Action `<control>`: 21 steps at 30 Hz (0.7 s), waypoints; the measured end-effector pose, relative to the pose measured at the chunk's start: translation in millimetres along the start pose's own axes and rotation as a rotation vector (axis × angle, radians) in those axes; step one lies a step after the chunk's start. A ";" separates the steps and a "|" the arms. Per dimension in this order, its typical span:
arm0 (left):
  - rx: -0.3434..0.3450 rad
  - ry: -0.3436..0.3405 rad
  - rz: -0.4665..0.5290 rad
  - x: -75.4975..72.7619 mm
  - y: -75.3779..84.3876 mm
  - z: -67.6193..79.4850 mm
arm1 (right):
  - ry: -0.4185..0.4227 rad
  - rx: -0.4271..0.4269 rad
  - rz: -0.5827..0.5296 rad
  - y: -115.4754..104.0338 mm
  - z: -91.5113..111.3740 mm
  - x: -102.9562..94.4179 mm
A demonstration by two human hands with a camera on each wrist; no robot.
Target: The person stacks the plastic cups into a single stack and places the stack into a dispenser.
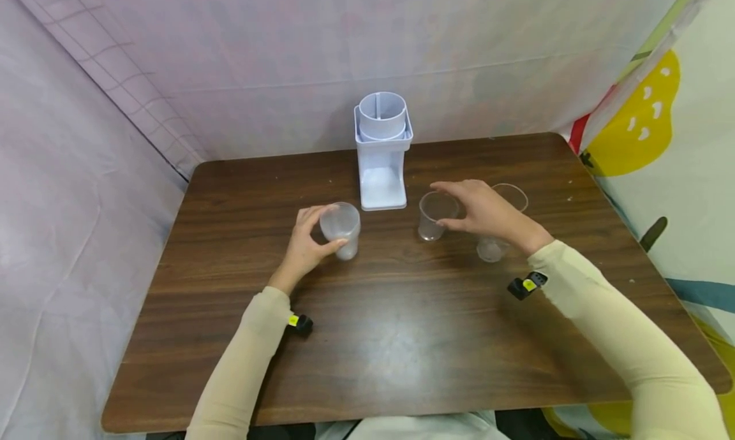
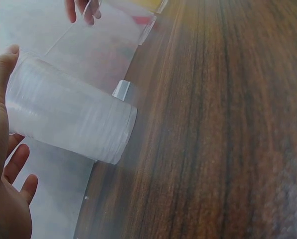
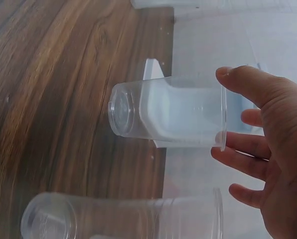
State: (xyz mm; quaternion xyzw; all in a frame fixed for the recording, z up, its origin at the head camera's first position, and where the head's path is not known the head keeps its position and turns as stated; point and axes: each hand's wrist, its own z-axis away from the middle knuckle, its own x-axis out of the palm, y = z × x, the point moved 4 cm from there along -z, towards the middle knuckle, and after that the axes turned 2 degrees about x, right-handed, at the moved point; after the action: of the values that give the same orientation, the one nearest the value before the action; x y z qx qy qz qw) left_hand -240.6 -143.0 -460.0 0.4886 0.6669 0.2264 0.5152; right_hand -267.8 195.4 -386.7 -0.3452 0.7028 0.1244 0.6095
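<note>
My left hand [image 1: 304, 243] holds a cloudy, clear plastic cup stack [image 1: 341, 226] near its top, thumb on one side and fingers on the other. Ring lines along its wall show in the left wrist view. Whether its base touches the table I cannot tell. On the right, my right hand [image 1: 482, 212] spans the rim of a single clear plastic cup [image 3: 181, 112], which is upright. In the right wrist view the fingers [image 3: 245, 154] lie at the rim, while the thumb looks slightly apart from it. Another clear cup [image 1: 490, 251] stands beneath the right hand, partly hidden.
A white plastic holder [image 1: 381, 188] with a round, divided cup in its top stands at the back middle of the brown wooden table [image 1: 390, 363]. Pale cloth [image 1: 258, 64] hangs behind and at the left. Patterned cloth [image 1: 637, 127] hangs at the right.
</note>
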 end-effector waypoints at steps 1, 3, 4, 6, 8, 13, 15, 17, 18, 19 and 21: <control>0.004 0.002 0.005 0.0 -0.1 0.0 | 0.006 -0.010 -0.004 -1.6 -1.1 0.5; 0.015 0.008 0.013 0.3 -0.6 -0.6 | 0.013 -0.034 -0.008 -5.5 -3.6 1.5; 0.020 0.011 0.014 0.4 -0.6 -0.8 | 0.015 -0.046 -0.006 -7.6 -4.9 2.0; 0.028 0.015 0.011 0.3 -0.5 -1.1 | 0.017 -0.070 -0.001 -12.5 -8.0 2.7; 0.027 0.016 0.003 0.0 -0.1 -1.0 | 0.016 -0.088 0.003 -17.3 -11.6 3.7; 0.022 0.018 -0.007 -0.9 0.9 -0.1 | 0.004 -0.108 -0.010 -30.0 -20.6 6.7; 0.026 0.018 -0.008 -1.0 1.2 -0.1 | -0.006 -0.107 -0.011 -34.2 -23.8 8.6; 0.031 0.018 -0.010 -0.9 1.3 -0.4 | -0.015 -0.107 -0.010 -37.8 -26.8 11.0; 0.034 0.019 -0.009 -0.8 1.4 -0.4 | -0.018 -0.109 -0.010 -39.7 -28.1 12.1; 0.036 0.019 -0.007 -0.7 1.3 -0.5 | -0.019 -0.108 -0.010 -41.2 -29.5 13.3; 0.039 0.020 -0.006 -0.7 0.8 -0.5 | -0.021 -0.112 -0.011 -44.5 -32.9 15.9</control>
State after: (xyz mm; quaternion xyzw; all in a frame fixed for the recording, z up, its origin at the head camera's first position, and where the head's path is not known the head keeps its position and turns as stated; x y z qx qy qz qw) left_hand -240.7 -143.2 -458.9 0.4941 0.6778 0.2168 0.4995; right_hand -265.1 138.0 -383.3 -0.3812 0.6865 0.1638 0.5972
